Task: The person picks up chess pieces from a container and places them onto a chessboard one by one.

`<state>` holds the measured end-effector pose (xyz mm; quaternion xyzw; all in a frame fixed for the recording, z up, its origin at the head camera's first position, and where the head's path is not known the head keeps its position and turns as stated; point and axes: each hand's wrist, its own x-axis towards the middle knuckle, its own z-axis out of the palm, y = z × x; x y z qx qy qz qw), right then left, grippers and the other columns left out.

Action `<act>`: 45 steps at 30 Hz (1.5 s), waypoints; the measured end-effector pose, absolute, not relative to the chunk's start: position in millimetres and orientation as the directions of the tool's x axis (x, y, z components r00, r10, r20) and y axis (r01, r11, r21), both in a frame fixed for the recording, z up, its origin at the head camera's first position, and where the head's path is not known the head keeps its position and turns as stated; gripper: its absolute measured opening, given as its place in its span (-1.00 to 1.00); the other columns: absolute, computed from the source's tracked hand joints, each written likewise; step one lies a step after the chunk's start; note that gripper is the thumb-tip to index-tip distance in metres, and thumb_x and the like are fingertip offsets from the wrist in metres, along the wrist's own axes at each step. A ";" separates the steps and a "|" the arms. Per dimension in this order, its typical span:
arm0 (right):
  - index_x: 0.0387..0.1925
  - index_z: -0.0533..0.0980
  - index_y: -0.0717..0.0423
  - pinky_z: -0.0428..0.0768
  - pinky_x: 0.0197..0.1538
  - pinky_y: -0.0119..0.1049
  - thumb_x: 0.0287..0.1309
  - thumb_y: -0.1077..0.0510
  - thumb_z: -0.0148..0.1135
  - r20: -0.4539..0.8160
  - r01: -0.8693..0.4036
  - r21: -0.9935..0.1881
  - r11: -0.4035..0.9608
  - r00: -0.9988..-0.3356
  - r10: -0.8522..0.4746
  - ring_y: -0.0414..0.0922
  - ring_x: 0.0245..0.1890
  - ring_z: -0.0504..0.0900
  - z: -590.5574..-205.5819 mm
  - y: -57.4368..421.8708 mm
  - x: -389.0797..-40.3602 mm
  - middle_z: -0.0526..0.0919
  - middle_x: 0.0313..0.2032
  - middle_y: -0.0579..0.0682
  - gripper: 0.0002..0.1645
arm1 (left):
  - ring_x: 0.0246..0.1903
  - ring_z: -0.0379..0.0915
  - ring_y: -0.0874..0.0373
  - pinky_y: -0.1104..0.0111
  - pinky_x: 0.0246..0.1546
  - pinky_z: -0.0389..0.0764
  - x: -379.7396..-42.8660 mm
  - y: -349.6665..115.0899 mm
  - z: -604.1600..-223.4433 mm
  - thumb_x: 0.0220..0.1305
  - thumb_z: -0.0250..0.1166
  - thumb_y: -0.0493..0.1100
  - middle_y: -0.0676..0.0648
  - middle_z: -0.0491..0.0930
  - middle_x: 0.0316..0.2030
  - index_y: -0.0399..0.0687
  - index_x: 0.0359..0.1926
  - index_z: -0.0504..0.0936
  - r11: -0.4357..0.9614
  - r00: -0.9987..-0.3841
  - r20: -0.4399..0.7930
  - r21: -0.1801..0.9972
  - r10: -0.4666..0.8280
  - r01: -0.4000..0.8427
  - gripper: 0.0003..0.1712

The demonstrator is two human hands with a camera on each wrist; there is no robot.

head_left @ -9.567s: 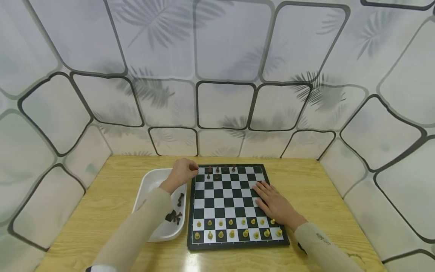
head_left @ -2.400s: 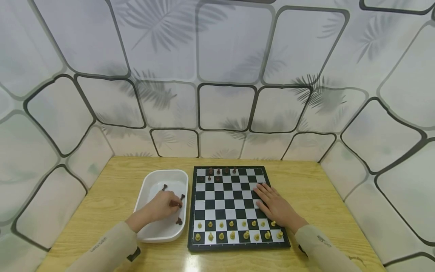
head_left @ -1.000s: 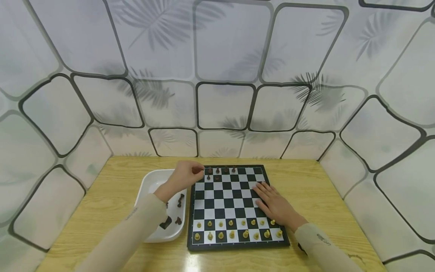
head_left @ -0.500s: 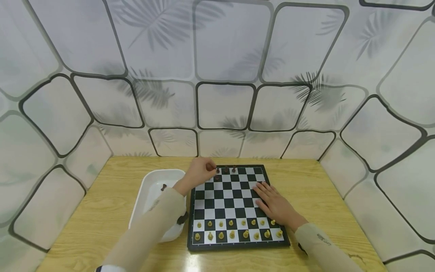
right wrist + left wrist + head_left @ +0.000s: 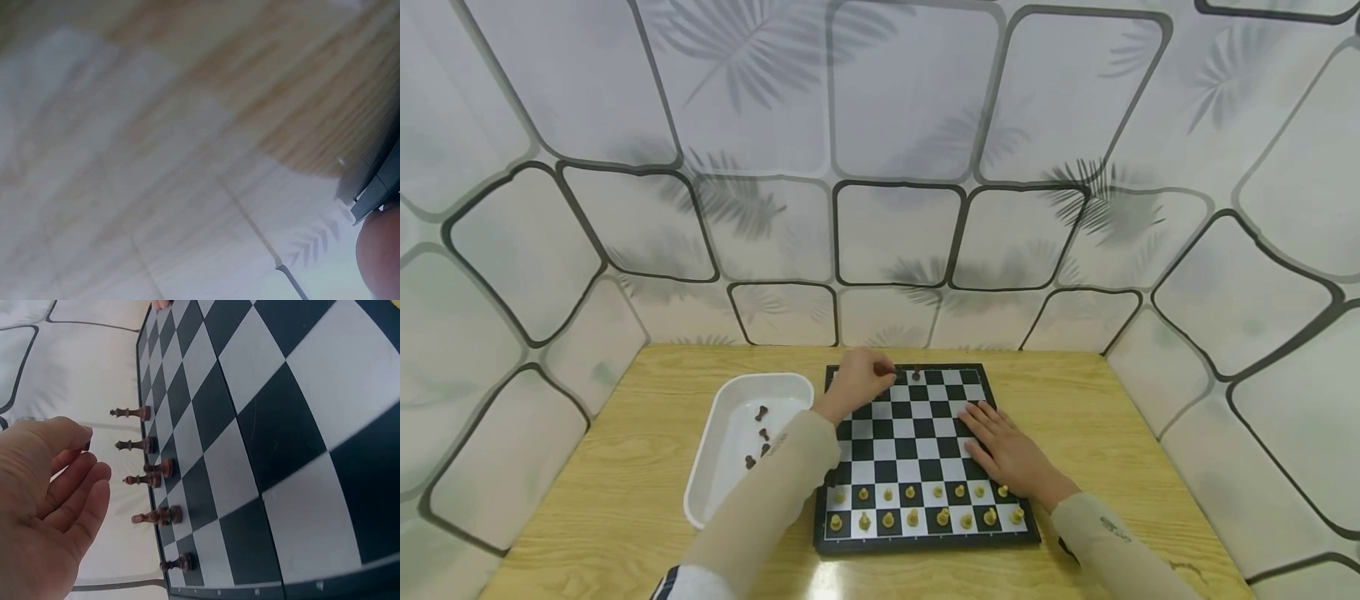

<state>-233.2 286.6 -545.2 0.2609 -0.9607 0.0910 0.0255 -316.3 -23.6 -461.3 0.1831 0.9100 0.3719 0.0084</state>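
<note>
Pinching: left hand (image 5: 859, 383), above far side of chessboard (image 5: 917, 450); fingers clamped on a dark piece (image 5: 86, 446), mostly hidden.
Bracing: right hand (image 5: 1006, 450), fingers straight on chessboard's right side, probably stopping slide.
Tray (image 5: 715, 467): left of chessboard, loose pieces (image 5: 762, 412) inside, likely for easy reach.
Yellow pieces (image 5: 913, 517): near side.

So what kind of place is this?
Probably a small, closed-in indoor corner set up for games: patterned walls stand close around a wooden table, and a chessboard lies on it.
</note>
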 end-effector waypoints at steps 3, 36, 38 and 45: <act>0.60 0.25 0.11 0.20 0.60 0.20 0.61 -0.13 0.00 0.111 -0.512 -0.160 0.844 -0.859 -0.500 0.20 0.63 0.17 -545.2 286.5 -232.5 0.28 0.60 0.14 -0.28 | -0.27 0.65 0.12 0.30 -0.21 0.71 -317.7 -18.8 -464.3 0.35 0.43 -0.25 -0.11 0.79 -0.22 -0.19 -0.12 0.82 0.657 -0.932 0.128 0.677 0.339 0.331 -0.86; 0.60 0.24 0.09 0.18 0.61 0.20 0.61 -0.15 0.00 0.110 -0.502 -0.184 0.845 -0.865 -0.490 0.20 0.64 0.15 -544.8 287.0 -232.0 0.26 0.60 0.13 -0.27 | -0.15 0.64 0.10 0.19 0.00 0.71 -327.3 0.2 -495.4 0.39 0.37 -0.21 -0.09 0.81 -0.08 -0.14 -0.05 0.84 0.779 -0.919 0.063 0.509 0.390 0.366 -0.80; 0.61 0.24 0.08 0.18 0.61 0.19 0.61 -0.15 -0.01 0.105 -0.500 -0.186 0.846 -0.866 -0.489 0.19 0.64 0.15 -544.4 286.9 -232.2 0.25 0.61 0.13 -0.27 | -0.19 0.62 0.11 0.20 -0.03 0.71 -326.3 1.2 -495.0 0.39 0.37 -0.21 -0.09 0.81 -0.08 -0.14 -0.05 0.84 0.784 -0.919 0.057 0.504 0.390 0.364 -0.80; 0.59 0.26 0.11 0.21 0.59 0.23 0.61 -0.14 0.00 0.123 -0.512 -0.170 0.842 -0.859 -0.497 0.22 0.62 0.19 -543.7 286.1 -231.4 0.29 0.59 0.15 -0.28 | -0.31 0.56 0.15 0.24 -0.13 0.69 -322.7 3.9 -491.4 0.40 0.37 -0.23 -0.08 0.81 -0.15 -0.16 -0.09 0.85 0.791 -0.919 0.048 0.494 0.391 0.362 -0.82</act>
